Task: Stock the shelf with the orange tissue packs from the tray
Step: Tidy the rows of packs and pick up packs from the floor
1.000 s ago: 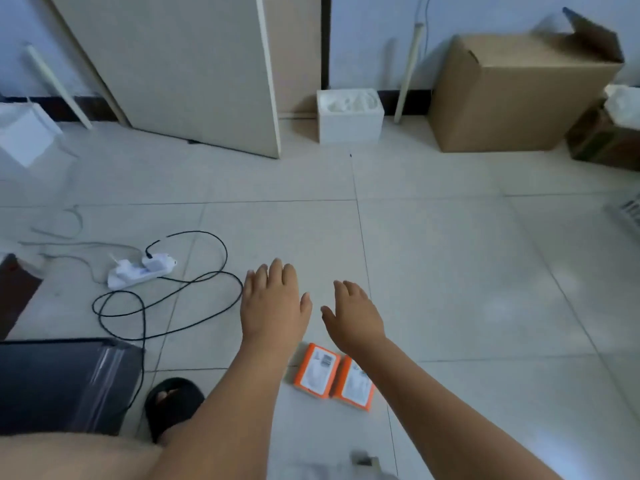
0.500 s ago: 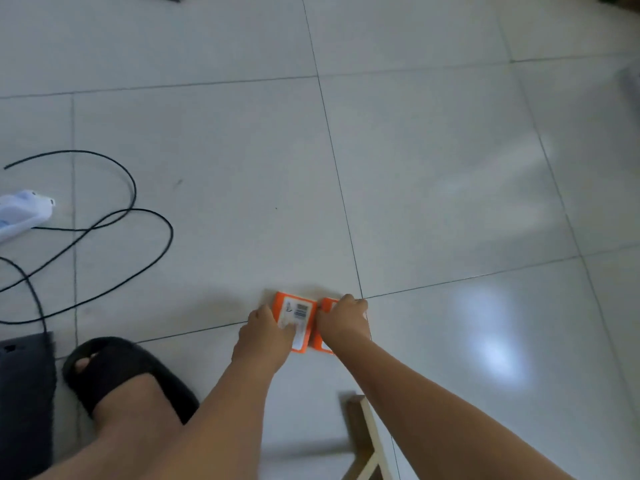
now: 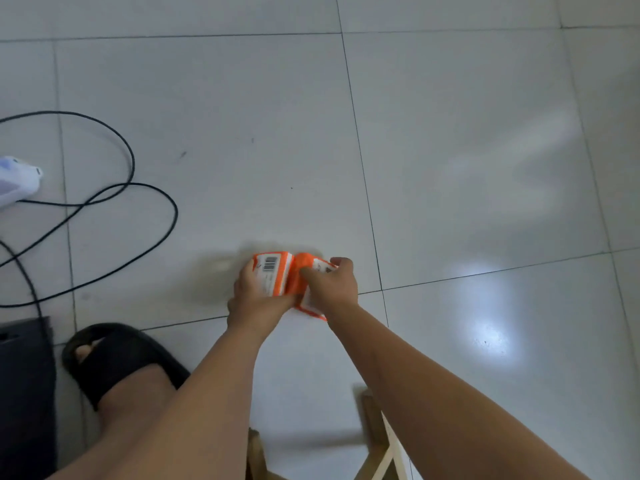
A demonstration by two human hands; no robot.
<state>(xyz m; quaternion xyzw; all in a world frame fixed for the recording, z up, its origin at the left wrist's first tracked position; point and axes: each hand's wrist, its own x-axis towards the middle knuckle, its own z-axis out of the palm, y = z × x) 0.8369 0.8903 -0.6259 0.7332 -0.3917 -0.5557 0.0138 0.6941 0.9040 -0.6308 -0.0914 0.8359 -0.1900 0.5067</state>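
The left hand [image 3: 258, 299] curled round a rectangular orange-and-white tissue pack [image 3: 272, 271], barcode up, above and right of the black open-toed slipper [image 3: 114, 355]. Farther right, the right hand [image 3: 334, 285] clutched a second orange tissue pack [image 3: 298, 271], blurred and mostly hidden. The packs touched; whether they rested on the pale tiled floor [image 3: 450, 168] was unclear.
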